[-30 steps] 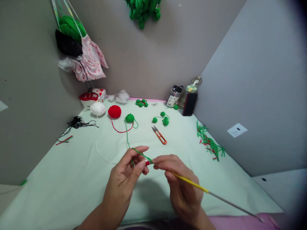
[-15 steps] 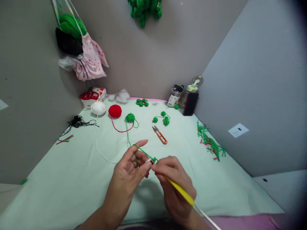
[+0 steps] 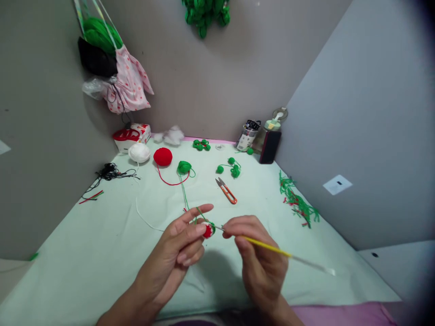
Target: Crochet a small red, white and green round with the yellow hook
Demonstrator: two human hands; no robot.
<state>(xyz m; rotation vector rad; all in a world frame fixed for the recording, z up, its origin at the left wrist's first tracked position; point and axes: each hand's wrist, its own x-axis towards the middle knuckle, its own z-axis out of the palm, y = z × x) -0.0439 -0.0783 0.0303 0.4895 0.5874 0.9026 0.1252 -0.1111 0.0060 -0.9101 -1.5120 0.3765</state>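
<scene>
1. Well, the orange snips (image 3: 227, 191) lie flat on the tabletop (image 3: 112, 253), blades pointing away from me, and I place everything else by them.
2. My left hand (image 3: 178, 246) is nearer me than the snips and to their left. Its thumb and fingers are pinched around a small crocheted piece (image 3: 207, 230), red, white and green, while the index finger stretches out with green yarn (image 3: 201, 214) across it.
3. The piece sits nearer me than the snips, a little left of them.
4. My right hand (image 3: 263, 256), nearer me and right of the snips, has its fingers closed on a yellow-gripped hook (image 3: 270, 246); the hook's tip meets the green edge of the piece.
5. Left of the snips and farther off are a green yarn ball (image 3: 184, 167), then a red yarn ball (image 3: 163, 156), then a white yarn ball (image 3: 139, 153).
6. Just beyond the snips lie small green yarn balls (image 3: 235, 171).
7. Well to the snips' right are green and red yarn scraps (image 3: 299, 203).
</scene>
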